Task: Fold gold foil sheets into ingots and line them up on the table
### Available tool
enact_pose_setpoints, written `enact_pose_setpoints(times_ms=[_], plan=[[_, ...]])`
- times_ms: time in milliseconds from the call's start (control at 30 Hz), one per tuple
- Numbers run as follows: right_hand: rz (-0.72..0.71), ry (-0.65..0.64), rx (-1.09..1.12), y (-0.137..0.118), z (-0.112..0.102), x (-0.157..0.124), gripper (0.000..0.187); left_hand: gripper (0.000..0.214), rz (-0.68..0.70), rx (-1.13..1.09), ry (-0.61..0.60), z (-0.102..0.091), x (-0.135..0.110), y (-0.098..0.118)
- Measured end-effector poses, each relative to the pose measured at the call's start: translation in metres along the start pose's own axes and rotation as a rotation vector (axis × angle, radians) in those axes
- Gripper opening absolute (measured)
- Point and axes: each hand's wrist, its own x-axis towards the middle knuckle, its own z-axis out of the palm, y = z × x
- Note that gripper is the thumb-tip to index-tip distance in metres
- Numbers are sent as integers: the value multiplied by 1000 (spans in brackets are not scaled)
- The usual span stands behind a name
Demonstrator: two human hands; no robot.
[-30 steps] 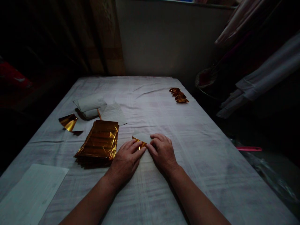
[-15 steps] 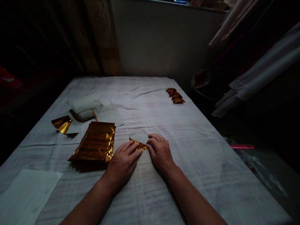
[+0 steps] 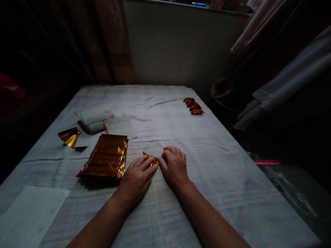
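Between my hands lies a small folded sheet of gold foil paper (image 3: 152,160), its pale backing showing along the far side. My left hand (image 3: 137,177) rests palm down with its fingers stretched over the left and near part of the paper, pressing it to the cloth. At the paper's right end, my right hand (image 3: 174,167) has curled fingers, with thumb and forefinger closed on the edge. The fingertips partly cover the paper. Just left of my left hand is a thick stack of gold foil sheets (image 3: 106,156).
Several folded gold pieces (image 3: 193,106) form a row at the far right of the cloth-covered table (image 3: 207,165). Pale crumpled wrapping paper (image 3: 94,115) and a curled gold scrap (image 3: 70,137) lie beyond the stack. A white sheet (image 3: 31,213) is at near left. Clothes (image 3: 289,79) hang at right.
My right hand has shifted slightly left, its thumb further over the foil paper's right end, so less gold shows. My left hand stays nearly in place.
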Motion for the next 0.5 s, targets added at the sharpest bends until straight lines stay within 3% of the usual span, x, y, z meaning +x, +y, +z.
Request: enact_pose_setpoints(times_ms=[500], plan=[[-46, -20, 88, 5, -3, -7, 9, 40, -17, -7, -10, 2, -2, -1]])
